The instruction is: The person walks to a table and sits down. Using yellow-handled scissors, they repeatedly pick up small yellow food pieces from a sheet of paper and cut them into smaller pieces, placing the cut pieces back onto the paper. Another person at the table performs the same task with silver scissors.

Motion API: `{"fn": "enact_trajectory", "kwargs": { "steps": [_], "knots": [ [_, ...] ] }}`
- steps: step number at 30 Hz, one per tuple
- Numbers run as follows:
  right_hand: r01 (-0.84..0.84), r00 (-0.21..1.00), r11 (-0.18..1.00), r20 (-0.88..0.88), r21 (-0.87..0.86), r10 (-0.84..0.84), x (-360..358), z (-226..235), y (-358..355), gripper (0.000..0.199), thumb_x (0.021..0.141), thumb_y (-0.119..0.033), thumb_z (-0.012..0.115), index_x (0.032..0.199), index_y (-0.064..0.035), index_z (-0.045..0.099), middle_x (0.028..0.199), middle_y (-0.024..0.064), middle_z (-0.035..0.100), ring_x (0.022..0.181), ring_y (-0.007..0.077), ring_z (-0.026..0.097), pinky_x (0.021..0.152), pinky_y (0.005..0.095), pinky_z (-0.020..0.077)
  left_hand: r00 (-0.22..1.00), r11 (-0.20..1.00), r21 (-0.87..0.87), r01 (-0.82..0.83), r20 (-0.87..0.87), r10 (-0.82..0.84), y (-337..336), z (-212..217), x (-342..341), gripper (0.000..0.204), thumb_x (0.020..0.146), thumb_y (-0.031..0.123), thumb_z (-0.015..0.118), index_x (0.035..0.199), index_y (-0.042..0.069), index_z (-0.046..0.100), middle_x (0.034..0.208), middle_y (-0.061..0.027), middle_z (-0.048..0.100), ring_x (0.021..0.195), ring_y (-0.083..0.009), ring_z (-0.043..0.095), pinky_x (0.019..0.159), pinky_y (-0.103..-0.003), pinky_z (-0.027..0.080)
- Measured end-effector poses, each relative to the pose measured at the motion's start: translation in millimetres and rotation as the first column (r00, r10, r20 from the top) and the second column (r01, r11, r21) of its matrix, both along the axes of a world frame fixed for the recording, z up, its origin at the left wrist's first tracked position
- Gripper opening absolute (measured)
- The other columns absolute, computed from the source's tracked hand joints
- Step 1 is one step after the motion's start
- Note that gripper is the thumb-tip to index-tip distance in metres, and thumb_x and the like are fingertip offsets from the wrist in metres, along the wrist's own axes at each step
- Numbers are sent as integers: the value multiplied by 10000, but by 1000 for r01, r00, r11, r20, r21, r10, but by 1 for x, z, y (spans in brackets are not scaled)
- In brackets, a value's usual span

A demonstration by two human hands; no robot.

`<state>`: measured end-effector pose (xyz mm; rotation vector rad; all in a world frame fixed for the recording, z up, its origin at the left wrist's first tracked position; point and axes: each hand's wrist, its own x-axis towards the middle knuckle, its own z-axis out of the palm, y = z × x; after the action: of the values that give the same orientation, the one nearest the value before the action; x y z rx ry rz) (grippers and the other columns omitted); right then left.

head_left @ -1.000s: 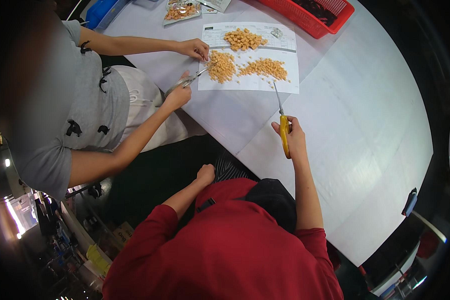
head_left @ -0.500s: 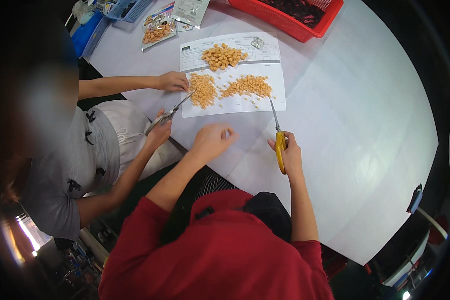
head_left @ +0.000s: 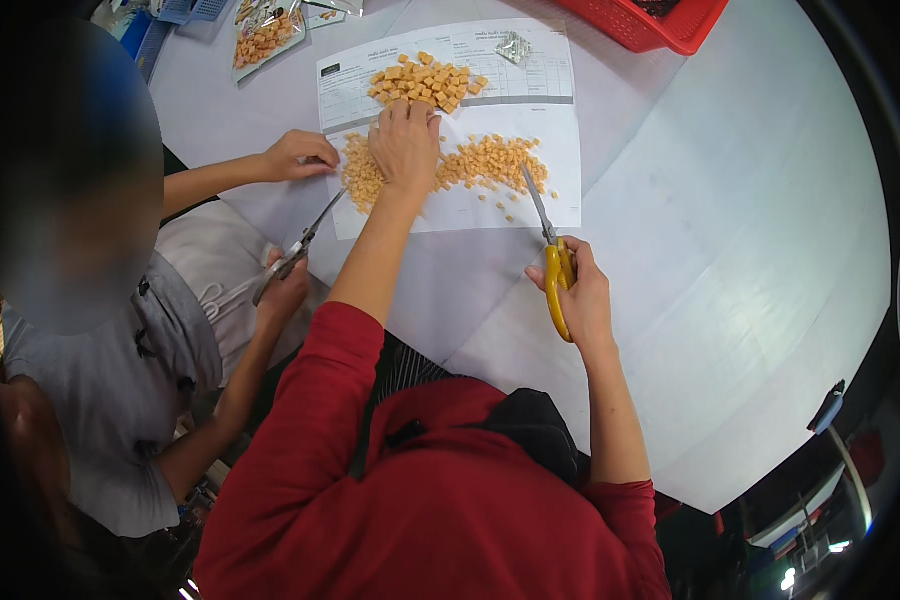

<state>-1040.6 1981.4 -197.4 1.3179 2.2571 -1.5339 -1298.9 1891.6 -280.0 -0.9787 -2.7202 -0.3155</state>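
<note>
A heap of larger orange-yellow cubes (head_left: 440, 80) lies on a printed paper sheet (head_left: 460, 215). At its near edge, my left hand (head_left: 405, 145) touches the cubes from above, fingers stretched forward and a little apart; its fingertips partly hide what is under them. My right hand (head_left: 585, 295) is closed round the yellow handles of a pair of scissors (head_left: 556, 270). The blade tips point at the right end of a pile of small cut cubes (head_left: 490, 160). Another pile of small pieces (head_left: 360, 172) lies left of my left wrist, partly covered by it.
On my left a co-worker's hand (head_left: 300, 155) rests by the sheet; the other hand holds dark-handled scissors (head_left: 295, 255). Crumpled silver foil (head_left: 513, 47) lies on the sheet. Farther off are a bag of cubes (head_left: 268, 35), a red basket (head_left: 660, 30) and a blue basket (head_left: 195, 10).
My left hand has moved forward from the table's near side to the larger cubes. My right hand keeps the scissors near the right pile. The co-worker's scissors have drawn back from the left pile.
</note>
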Motion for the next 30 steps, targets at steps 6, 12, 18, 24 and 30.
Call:
{"fn": "enact_trajectory", "kwargs": {
  "steps": [6, 12, 18, 24, 30],
  "knots": [
    [-10, 1000, 999, 6, -39, 11, -12, -2, 4, 587, 756, -380, 803, 1136, -29, 527, 899, 168, 665, 816, 323, 653, 716, 389, 510, 998, 999, 45, -28, -62, 31, 3, -12, -8, 90, 793, 226, 706, 810, 169, 638, 821, -1, 563, 819, -225, 594, 626, -389, 450],
    [-43, 999, 997, -9, -56, 43, -19, -3, -2, 579, 764, -336, 809, 1164, -28, 527, 854, 117, 628, 768, 228, 596, 718, 332, 489, 943, 964, 211, -164, 321, 90, -9, 4, -8, 95, 807, 227, 701, 815, 143, 657, 847, 6, 611, 777, -192, 609, 609, -344, 462],
    [-64, 998, 991, -28, -118, 62, -25, 8, -7, 615, 749, -411, 799, 1154, -39, 524, 946, 162, 649, 850, 317, 642, 746, 394, 510, 130, 722, 292, -628, 953, -273, -10, 59, 18, 171, 903, 208, 662, 980, 56, 646, 935, -36, 655, 869, -137, 632, 680, -261, 491],
    [-99, 993, 991, -75, -94, 92, -26, 6, -13, 610, 747, -388, 806, 1156, -33, 526, 904, 135, 635, 820, 272, 619, 737, 363, 501, 18, 743, 305, -596, 930, -367, -25, 60, 31, 167, 918, 136, 635, 1021, 5, 614, 962, -84, 662, 891, -150, 648, 747, -257, 520],
    [-115, 993, 992, -42, -59, 112, -25, 7, -19, 590, 749, -329, 826, 1150, -9, 535, 788, 81, 606, 728, 167, 568, 707, 301, 483, 60, 764, 349, -543, 924, -379, -29, 65, 44, 151, 920, 109, 625, 1025, 2, 613, 928, -68, 660, 856, -141, 643, 755, -255, 517]
  ]
}}
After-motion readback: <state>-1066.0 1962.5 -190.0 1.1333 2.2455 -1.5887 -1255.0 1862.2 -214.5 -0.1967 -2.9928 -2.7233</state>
